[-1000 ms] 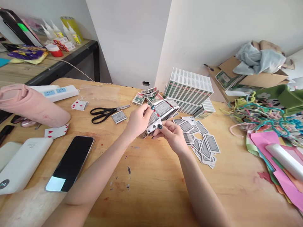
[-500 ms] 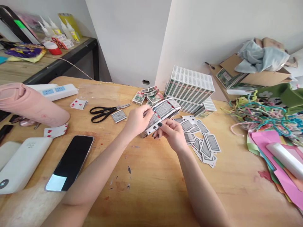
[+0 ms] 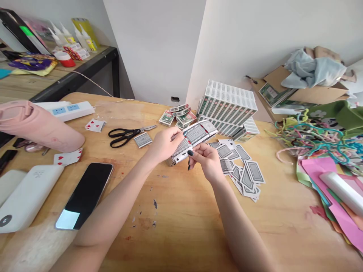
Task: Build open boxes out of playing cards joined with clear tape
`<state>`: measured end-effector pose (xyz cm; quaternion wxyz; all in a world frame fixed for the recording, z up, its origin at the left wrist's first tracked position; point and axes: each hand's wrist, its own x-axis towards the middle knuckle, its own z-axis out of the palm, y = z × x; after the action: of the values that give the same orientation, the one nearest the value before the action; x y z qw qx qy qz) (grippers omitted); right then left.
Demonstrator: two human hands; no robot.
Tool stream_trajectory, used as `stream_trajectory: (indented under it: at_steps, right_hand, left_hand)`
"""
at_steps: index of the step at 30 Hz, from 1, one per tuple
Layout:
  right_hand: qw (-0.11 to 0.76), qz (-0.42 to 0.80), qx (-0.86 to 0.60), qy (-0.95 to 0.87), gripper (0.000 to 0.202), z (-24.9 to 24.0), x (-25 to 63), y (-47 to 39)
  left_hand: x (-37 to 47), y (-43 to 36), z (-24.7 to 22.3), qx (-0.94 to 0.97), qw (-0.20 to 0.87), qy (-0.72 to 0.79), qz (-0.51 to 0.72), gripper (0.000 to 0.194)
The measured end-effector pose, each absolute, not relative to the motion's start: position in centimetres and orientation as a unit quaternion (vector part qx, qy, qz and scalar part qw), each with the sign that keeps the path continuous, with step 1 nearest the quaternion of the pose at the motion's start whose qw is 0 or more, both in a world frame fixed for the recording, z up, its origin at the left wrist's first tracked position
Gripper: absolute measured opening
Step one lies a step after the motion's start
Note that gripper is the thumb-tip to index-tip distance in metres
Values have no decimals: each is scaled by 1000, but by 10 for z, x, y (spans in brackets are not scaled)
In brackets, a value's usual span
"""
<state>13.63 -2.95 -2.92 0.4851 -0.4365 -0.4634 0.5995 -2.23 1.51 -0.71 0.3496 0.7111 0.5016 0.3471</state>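
A long flat box-like piece made of playing cards (image 3: 196, 133) is held slantwise above the table, its grey patterned backs facing up and a white strip with spades along the near edge. My left hand (image 3: 167, 142) is closed on its left side, the fingertips partly hidden behind it. At the near edge my right hand (image 3: 209, 161) has thumb and fingers pinched on the piece. Just right of it lies a loose spread of playing cards (image 3: 247, 177), mostly face down. Black-handled scissors (image 3: 124, 136) and a small folded card square (image 3: 143, 139) lie left of my left hand.
Behind stand stacked card boxes (image 3: 227, 104), with several loose card boxes (image 3: 166, 118) beside them. A phone (image 3: 85, 196), a white power bank (image 3: 32, 198) and a pink bottle (image 3: 42, 126) occupy the left. Coloured yarn (image 3: 320, 138) and paper (image 3: 320, 170) lie right.
The fingers of my right hand have shifted slightly along the near edge, and the card piece has tilted a little. My left hand keeps its hold.
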Motion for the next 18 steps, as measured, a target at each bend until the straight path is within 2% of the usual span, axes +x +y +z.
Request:
stream_trajectory:
  at_steps: [8,15,18]
  right_hand:
    - [488,604,-417,-472,33,-30,135,-31]
    - [532,561,-427,-470,35,-42,128,-28]
    - [580,530,-430,-445,42,-44,121,-34]
  left_hand:
    - [-21,14,-6,706,334,526,336,24]
    - [-20,12,-8,717,309,532,326,26]
    - [-20,11,-9,716,306,537,325,25]
